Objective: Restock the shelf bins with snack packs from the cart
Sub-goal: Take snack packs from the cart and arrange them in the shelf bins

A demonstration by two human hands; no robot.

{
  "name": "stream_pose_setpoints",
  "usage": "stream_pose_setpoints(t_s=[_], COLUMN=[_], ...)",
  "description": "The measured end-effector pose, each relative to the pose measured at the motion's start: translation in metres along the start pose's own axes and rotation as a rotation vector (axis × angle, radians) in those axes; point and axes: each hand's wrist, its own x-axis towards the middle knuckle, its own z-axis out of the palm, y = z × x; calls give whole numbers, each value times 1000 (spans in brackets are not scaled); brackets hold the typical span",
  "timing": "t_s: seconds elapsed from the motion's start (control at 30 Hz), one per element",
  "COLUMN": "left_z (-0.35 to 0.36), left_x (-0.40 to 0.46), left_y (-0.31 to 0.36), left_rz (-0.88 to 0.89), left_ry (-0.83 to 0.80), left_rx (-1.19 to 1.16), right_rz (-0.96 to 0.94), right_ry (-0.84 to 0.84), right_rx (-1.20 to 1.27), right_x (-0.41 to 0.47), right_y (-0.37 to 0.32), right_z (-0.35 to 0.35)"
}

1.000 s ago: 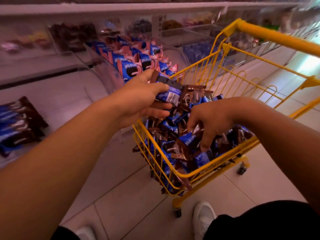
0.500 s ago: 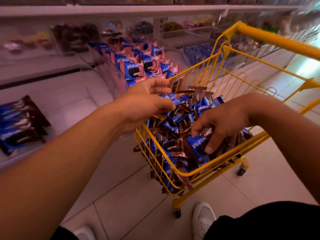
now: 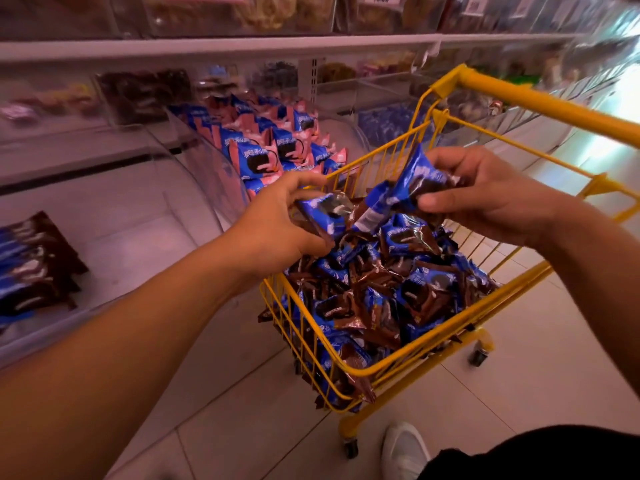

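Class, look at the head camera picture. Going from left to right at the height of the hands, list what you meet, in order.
Brown and blue packs in the shelf bin → left hand → pack it holds → pack the right hand grips → right hand → yellow cart's far rim.

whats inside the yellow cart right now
The yellow cart is heaped with blue-and-brown snack packs, some poking through the wires. The left hand and right hand each hold a pack above it. The cart's bottom is covered.
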Motion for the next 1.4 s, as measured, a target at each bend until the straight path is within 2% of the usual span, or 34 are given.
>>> stream_pose_setpoints(t_s=[0.1,0.27,0.5,0.6,0.67,0.73,0.9,1.07,1.27,1.4], left_z=[1,4,6,3,3,4,0,-6,-2,-4], left_x=[0,0,5,4,3,4,1,2,4,4], left_y=[2,10,3,7,8,8,0,-8,-8,-1], left_rz=[-54,-217,-367,-400,-424,-383,-184,-24,60,48], left_ry=[7,-105,-57,-85,-84,-74,-62,-16,140,151], left_rx=[-116,-558,-727,-837,-842,-749,-557,-398,-479,-580], right_rz=[-15,-21,-168,-112,-38,-10,54,198,288,324], right_ry=[19,26,134,111,20,-53,-101,31,23,-21], right_rx=[-36,24,352,127,-21,-98,-169,207,373,432], right_x=[1,3,8,5,4,2,3,11,21,24], right_y=[-4,-3,-15,-12,-10,-10,-9,8,9,10], right_z=[2,17,22,23,25,27,28,43,53,67])
